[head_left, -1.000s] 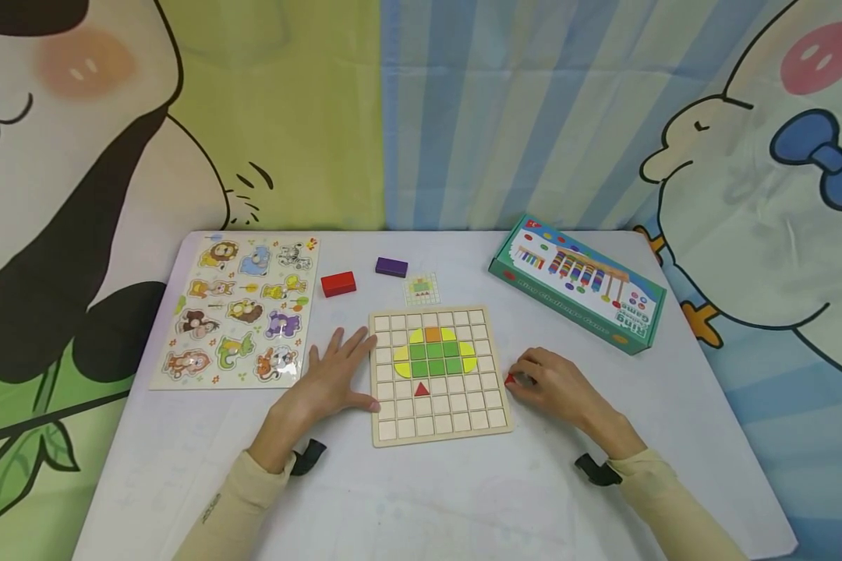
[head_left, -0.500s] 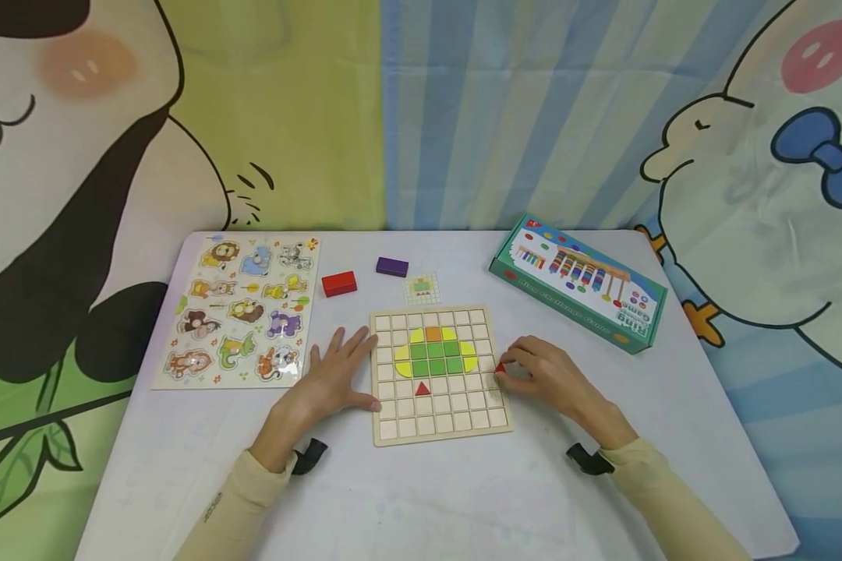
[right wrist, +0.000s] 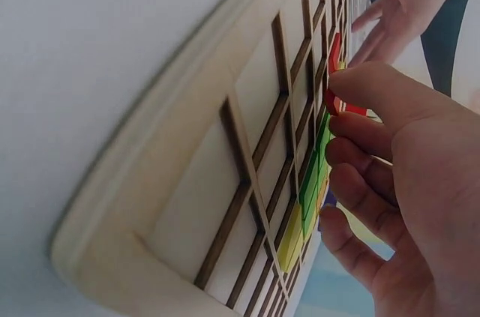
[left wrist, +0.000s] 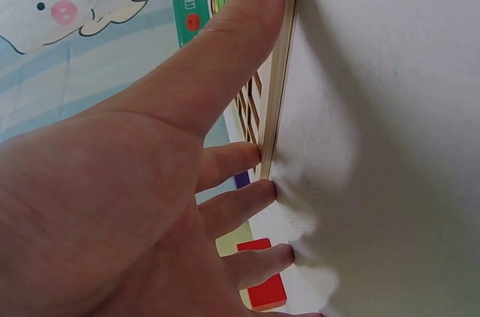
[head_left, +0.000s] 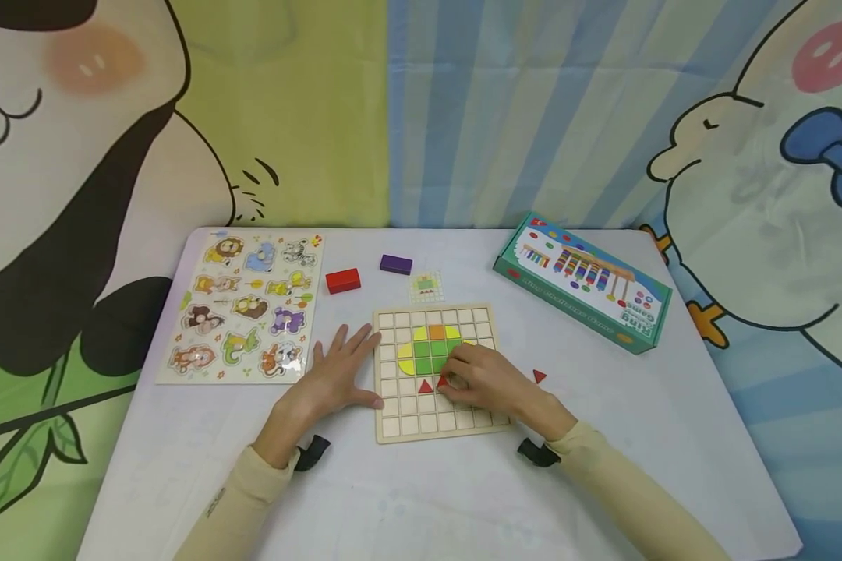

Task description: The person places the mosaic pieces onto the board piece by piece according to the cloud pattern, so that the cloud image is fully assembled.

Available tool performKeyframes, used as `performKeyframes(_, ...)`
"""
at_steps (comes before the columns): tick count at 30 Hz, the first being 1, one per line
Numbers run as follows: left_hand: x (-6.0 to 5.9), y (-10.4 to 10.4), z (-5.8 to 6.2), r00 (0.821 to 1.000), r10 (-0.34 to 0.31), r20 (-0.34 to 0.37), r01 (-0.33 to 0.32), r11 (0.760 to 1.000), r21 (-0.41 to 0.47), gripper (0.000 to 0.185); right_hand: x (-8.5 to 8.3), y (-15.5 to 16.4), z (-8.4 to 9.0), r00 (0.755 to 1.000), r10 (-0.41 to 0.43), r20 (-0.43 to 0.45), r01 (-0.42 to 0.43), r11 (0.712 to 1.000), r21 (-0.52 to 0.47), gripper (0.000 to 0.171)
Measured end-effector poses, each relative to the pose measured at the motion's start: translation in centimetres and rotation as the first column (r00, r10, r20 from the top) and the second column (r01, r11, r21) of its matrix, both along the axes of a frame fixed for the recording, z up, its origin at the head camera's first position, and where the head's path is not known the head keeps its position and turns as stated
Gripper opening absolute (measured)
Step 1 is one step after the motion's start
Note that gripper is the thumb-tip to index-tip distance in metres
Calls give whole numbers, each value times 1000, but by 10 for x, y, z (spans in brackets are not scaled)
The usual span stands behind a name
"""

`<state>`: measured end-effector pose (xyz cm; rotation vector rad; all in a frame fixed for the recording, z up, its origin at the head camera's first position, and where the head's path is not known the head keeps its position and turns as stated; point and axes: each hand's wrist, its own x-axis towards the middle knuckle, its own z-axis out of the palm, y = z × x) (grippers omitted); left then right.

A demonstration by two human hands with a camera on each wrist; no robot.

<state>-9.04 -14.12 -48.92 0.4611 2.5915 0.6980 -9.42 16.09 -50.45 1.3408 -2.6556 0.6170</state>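
Observation:
A square wooden grid board [head_left: 410, 425] lies on the table, bearing green squares [head_left: 422, 365], yellow rounded pieces [head_left: 406, 358] and an orange square [head_left: 436, 332]. My left hand [head_left: 331, 382] is spread along the board's left edge, thumb on the rim in the left wrist view. Over the board, my right hand [head_left: 489, 379] pinches a small red triangle [right wrist: 332, 101] between thumb and index finger, close to the grid. Just left of it, another red triangle [head_left: 425, 386] sits in a cell. A third triangle [head_left: 539, 376] lies on the table right of the board.
Behind the board are a small pattern card [head_left: 427, 287], a purple block [head_left: 396, 265] and a red block [head_left: 343, 280]. An animal puzzle board [head_left: 213, 319] lies at the left. At the back right stands a green game box [head_left: 568, 312].
My right hand has moved left from beside the board to over its middle, carrying the red triangle. The triangle on the table at the right has come into view. My left hand stays put.

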Motion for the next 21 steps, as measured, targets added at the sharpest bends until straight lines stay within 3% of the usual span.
performKeyframes(9,-1,1,-1,1000,2,-2,-2,1000,-10,117,3,0,-1,998,-8,64,4,998,55,19)
performKeyframes(21,0,1,0,1000,5,-2,-5,1000,15,116,3,0,2,998,2,55,-6,998,70,22)
